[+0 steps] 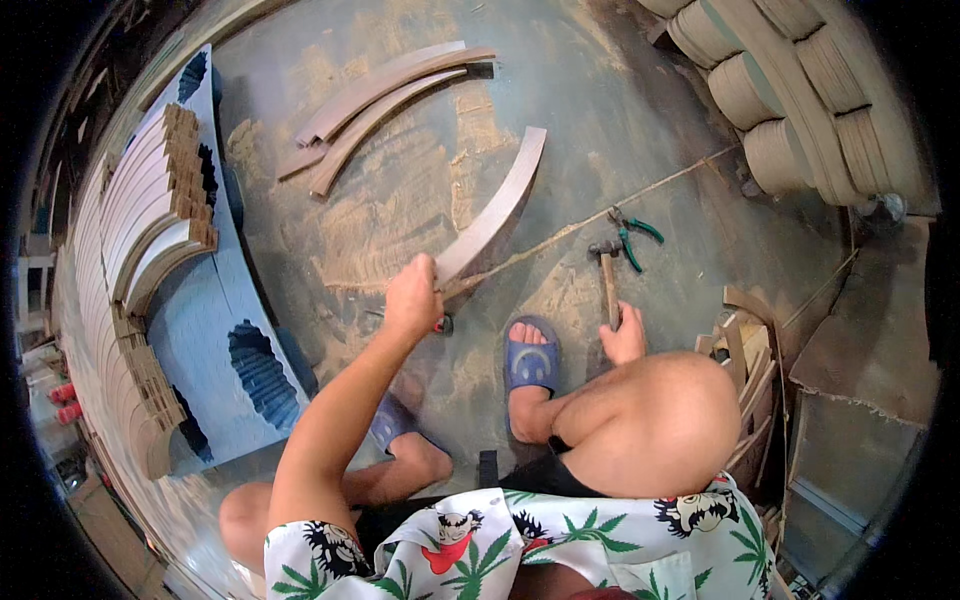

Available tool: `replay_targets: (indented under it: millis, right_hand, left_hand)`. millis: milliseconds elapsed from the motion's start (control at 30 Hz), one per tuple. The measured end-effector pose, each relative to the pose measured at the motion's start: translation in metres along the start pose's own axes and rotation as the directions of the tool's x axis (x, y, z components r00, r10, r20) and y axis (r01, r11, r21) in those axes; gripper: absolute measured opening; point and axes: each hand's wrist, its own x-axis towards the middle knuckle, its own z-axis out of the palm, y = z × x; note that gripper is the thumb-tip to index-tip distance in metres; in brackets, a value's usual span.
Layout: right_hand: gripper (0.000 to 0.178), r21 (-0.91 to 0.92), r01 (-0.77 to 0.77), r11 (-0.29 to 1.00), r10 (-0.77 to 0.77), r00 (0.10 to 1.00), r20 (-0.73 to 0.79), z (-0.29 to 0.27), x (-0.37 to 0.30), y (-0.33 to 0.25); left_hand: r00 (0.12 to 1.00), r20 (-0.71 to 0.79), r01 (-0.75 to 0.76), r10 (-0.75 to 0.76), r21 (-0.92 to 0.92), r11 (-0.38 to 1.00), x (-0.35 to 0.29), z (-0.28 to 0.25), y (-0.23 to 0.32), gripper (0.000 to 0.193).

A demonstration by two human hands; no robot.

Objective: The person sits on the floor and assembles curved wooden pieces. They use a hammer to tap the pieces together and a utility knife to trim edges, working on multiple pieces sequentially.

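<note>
A: Left edge first, quick.
B: Stack of pale brown, curved wooden pieces on a blue, dark-patterned flat panel. Next, a few loose brown, curved wooden strips on the grey, dusty floor.
A: Left hand?
B: Fingers clamped on the near end of a pale, smooth, arc-shaped wooden strip. Its far end points up and right, in front of the person; can't tell if it touches the floor.
A: Handling?
B: My guess: light, stiff, not very slippery, could crack if bent hard. End hold gives reach but lets it swing; mid-arc should balance better.
A: Moving right.
B: Steel-headed hammer with a wooden handle; right hand has its fingers closed round the lower handle. Green-handled metal pliers lie just beyond, beside the hammer head.
A: Far right?
B: Bundled tan, curved wooden pieces, upper corner. Done.
</note>
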Motion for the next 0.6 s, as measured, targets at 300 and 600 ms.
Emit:
replay_targets:
  millis: [300, 600]
  right_hand:
    - [0.055, 0.094, 0.064, 0.994, -0.058, 0.996, -0.067, 0.009, 0.003, 0.009]
    - [0.057, 0.383, -0.124, 0.915, 0.039, 0.974, 0.222, 0.019, 0.016, 0.020]
  left_hand:
    - [0.908, 0.200, -0.403, 0.368, 0.171, 0.899, -0.078, 0.017, 0.001, 0.062]
    - [0.910, 0.292, -0.406, 0.295, 0.477, 0.780, -0.077, -0.030, -0.098, 0.044]
